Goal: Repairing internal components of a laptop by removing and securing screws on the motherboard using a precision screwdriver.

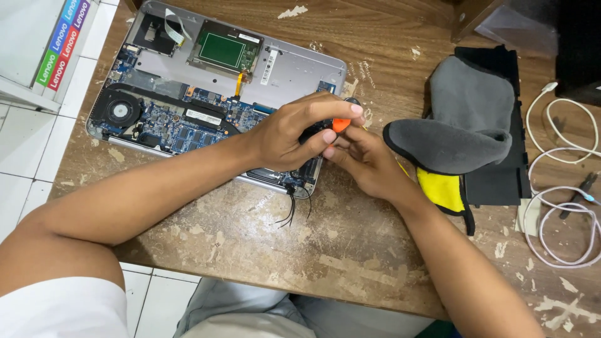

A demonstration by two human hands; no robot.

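Note:
An opened silver laptop (294,66) lies upside down on the worn wooden table (325,244), its blue circuit board (188,128) and black fan (119,111) exposed. My left hand (294,134) is closed over the laptop's near right corner, fingers wrapped around a tool with an orange part (341,124) and a black tip. My right hand (369,159) meets it from the right, fingertips pinching the same small tool. Thin black wires (291,209) hang out of the laptop's near edge below my hands.
A grey and yellow cloth pouch (466,131) lies on a black flat panel (501,169) right of my hands. White cables (563,206) coil at the right edge. A white box with coloured stripes (37,44) stands at the far left, over white floor tiles (25,144).

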